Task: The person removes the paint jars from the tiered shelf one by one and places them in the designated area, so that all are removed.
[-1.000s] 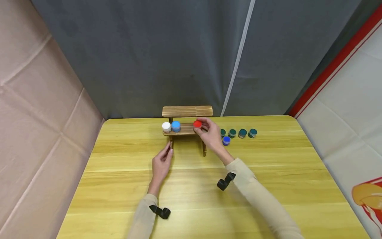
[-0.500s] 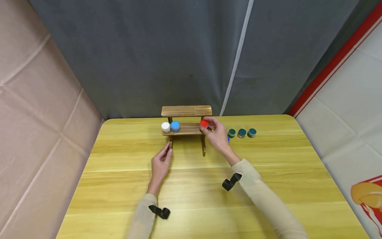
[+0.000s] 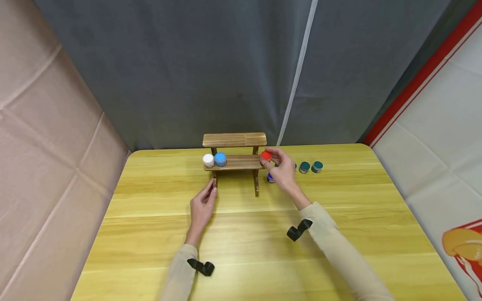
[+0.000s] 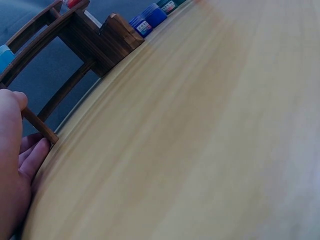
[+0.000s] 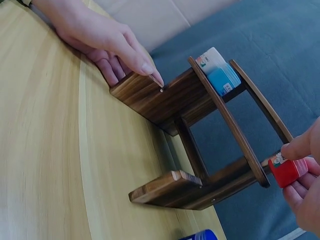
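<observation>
A two-tier wooden stand [image 3: 241, 162] is on the table. My left hand [image 3: 202, 207] grips its left side low at the front, thumb and fingers on either side of the wood. With my right hand [image 3: 283, 169] I pinch a small red paint jar [image 3: 265, 156] at the right end of the lower shelf; in the right wrist view the red jar [image 5: 287, 172] juts past the shelf end. A white-lidded jar [image 3: 208, 160] and a light blue jar [image 3: 220, 159] stand side by side at the shelf's left end. The upper shelf [image 3: 234, 139] is bare.
Behind my right hand, a row of green-lidded jars [image 3: 304, 167] sits on the table, partly hidden. A dark blue jar [image 3: 270, 178] stands in front of the row. A grey curtain [image 3: 180, 75] hangs behind the table [image 3: 241, 251].
My right hand has moved right with the red jar, from above the lower shelf to its right end, now covering some green jars. My left hand keeps its hold on the stand.
</observation>
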`<state>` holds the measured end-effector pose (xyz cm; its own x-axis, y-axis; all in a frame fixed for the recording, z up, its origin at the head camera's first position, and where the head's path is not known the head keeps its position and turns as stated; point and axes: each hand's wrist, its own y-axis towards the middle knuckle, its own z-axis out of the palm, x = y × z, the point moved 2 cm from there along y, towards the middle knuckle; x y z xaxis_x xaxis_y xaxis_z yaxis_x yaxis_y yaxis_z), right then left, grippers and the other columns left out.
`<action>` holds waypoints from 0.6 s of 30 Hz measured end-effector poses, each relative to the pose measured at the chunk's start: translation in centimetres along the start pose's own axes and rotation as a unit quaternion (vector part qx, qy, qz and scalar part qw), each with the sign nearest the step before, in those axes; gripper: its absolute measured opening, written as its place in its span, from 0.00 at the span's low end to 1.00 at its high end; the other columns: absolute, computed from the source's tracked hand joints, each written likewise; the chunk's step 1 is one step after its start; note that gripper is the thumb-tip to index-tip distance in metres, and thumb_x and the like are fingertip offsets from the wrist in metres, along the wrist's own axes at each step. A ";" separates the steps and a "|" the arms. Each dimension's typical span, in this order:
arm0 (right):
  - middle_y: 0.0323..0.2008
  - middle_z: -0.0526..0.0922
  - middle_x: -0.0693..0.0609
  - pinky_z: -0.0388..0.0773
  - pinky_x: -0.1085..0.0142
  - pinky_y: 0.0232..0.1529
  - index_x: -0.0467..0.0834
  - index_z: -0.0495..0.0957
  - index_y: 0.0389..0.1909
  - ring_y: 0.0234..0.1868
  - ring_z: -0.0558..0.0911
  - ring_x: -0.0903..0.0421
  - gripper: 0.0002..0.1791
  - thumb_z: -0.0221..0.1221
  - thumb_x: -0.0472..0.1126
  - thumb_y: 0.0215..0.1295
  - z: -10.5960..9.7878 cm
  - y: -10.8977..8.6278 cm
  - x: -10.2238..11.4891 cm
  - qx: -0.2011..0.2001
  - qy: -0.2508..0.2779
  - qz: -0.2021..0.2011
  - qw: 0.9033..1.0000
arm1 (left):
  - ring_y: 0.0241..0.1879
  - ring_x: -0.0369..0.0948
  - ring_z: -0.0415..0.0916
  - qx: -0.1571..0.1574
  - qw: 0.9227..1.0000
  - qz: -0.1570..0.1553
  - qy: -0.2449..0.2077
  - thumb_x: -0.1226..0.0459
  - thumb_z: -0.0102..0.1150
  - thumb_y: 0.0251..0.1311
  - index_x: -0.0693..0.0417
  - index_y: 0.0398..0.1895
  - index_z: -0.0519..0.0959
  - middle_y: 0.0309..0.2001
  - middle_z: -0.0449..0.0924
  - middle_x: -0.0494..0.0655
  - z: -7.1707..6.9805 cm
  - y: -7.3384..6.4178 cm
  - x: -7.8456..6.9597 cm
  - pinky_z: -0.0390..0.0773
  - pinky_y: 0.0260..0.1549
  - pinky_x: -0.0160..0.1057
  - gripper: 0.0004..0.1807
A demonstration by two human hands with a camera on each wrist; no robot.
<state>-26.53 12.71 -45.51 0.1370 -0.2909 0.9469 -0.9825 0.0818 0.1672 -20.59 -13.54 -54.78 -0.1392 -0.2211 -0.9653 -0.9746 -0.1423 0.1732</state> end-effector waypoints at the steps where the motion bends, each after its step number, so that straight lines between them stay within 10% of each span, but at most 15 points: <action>1: 0.58 0.81 0.37 0.80 0.55 0.66 0.33 0.76 0.60 0.60 0.81 0.43 0.23 0.67 0.30 0.64 -0.1 0.0 -0.1 -0.001 -0.001 0.000 1.000 | 0.50 0.57 0.85 0.000 1.000 0.000 0.000 0.65 0.60 0.71 0.56 0.66 0.77 0.58 0.81 0.63 0.0 0.0 0.0 0.84 0.45 0.23 0.21; 18: 0.57 0.82 0.37 0.80 0.53 0.65 0.33 0.77 0.59 0.59 0.82 0.42 0.23 0.67 0.31 0.64 -2.9 0.0 -1.8 -0.032 -0.019 0.002 0.999 | 0.50 0.57 0.85 0.002 1.000 0.012 -0.004 0.66 0.60 0.71 0.57 0.65 0.77 0.58 0.81 0.64 0.0 0.2 0.0 0.85 0.45 0.24 0.21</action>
<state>-26.45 16.00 -46.38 0.1265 -0.3257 0.9370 -0.9730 0.1431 0.1811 -20.75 -13.52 -54.80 -0.1632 -0.2173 -0.9624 -0.9717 -0.1334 0.1949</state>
